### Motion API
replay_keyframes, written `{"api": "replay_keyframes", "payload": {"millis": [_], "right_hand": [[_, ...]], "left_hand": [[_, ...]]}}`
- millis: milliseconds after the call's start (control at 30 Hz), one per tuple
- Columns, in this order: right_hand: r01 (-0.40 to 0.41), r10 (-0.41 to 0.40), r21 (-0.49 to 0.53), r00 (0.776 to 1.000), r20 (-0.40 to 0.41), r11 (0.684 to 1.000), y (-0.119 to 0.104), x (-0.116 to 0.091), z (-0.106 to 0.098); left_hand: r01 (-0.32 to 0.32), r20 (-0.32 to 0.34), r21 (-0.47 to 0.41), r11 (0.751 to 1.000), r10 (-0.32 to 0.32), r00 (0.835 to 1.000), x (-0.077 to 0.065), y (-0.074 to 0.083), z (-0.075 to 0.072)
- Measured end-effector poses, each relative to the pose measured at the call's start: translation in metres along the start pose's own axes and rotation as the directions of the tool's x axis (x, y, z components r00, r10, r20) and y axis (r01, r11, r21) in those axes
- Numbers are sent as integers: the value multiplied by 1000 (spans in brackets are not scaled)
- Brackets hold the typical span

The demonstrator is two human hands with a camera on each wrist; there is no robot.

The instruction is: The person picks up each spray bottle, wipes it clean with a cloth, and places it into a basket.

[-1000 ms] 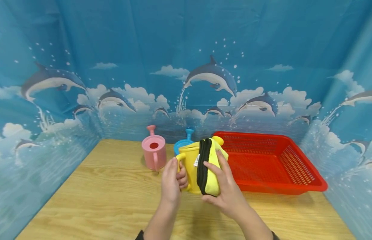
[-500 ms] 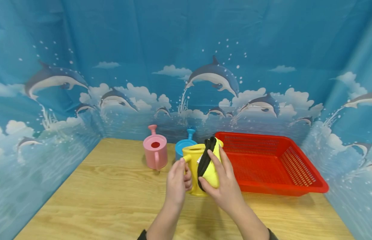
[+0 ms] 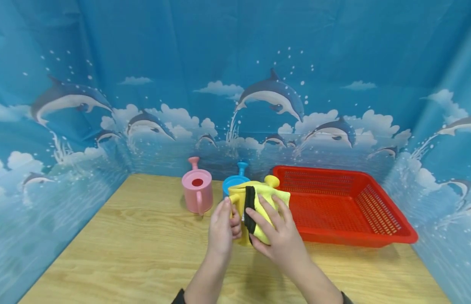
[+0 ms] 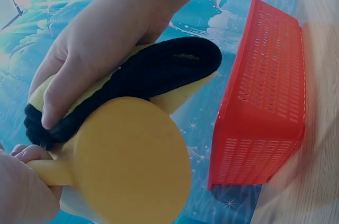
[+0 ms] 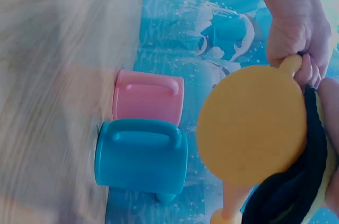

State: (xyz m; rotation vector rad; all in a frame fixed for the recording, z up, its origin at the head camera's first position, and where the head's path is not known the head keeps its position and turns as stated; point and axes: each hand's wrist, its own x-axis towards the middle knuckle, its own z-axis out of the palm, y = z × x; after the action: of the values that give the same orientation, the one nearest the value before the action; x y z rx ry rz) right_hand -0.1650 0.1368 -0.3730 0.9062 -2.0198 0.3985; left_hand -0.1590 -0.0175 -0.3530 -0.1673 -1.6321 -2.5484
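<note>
My left hand point(image 3: 221, 228) grips the handle of a yellow watering can point(image 3: 240, 197), held up off the table, its round base point(image 4: 132, 166) toward the left wrist camera. In my right hand point(image 3: 279, 238) is a folded yellow cloth point(image 3: 263, 191) with dark edging, pressed against the can's right side. The fingers spread over the cloth, and the thumb point(image 4: 58, 99) lies along its dark edge. Above the cloth, the can's spout head point(image 3: 271, 181) sticks out to the right. Cloth and fingers hide much of the can's body in the head view.
A pink watering can point(image 3: 189, 198) stands at the back left of the wooden table point(image 3: 144, 253). Next to it is a blue watering can point(image 3: 235, 180), partly hidden behind the yellow one. A red plastic basket point(image 3: 353, 239) sits on the right, near the dolphin-print curtain point(image 3: 220, 50).
My right hand has shifted the cloth along the can; it now lies flatter, lower and further left than half a second ago. The spout head shows again. The left hand keeps its grip.
</note>
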Motion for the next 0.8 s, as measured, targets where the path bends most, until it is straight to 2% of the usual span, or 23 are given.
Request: {"api": "replay_keyframes", "payload": {"millis": [100, 267, 567, 800], "right_hand": [[61, -61, -33, 998, 2, 998, 0, 0, 1], [77, -76, -60, 997, 18, 995, -1, 0, -1], [157, -152, -68, 986, 64, 985, -3, -7, -7], [143, -140, -60, 989, 47, 988, -7, -17, -10]], "left_hand": [[6, -2, -7, 1000, -6, 1000, 1, -1, -1], [11, 3, -13, 1000, -11, 1000, 2, 0, -2], [16, 3, -34, 999, -16, 1000, 3, 3, -2], [39, -2, -61, 997, -39, 999, 2, 5, -3]]}}
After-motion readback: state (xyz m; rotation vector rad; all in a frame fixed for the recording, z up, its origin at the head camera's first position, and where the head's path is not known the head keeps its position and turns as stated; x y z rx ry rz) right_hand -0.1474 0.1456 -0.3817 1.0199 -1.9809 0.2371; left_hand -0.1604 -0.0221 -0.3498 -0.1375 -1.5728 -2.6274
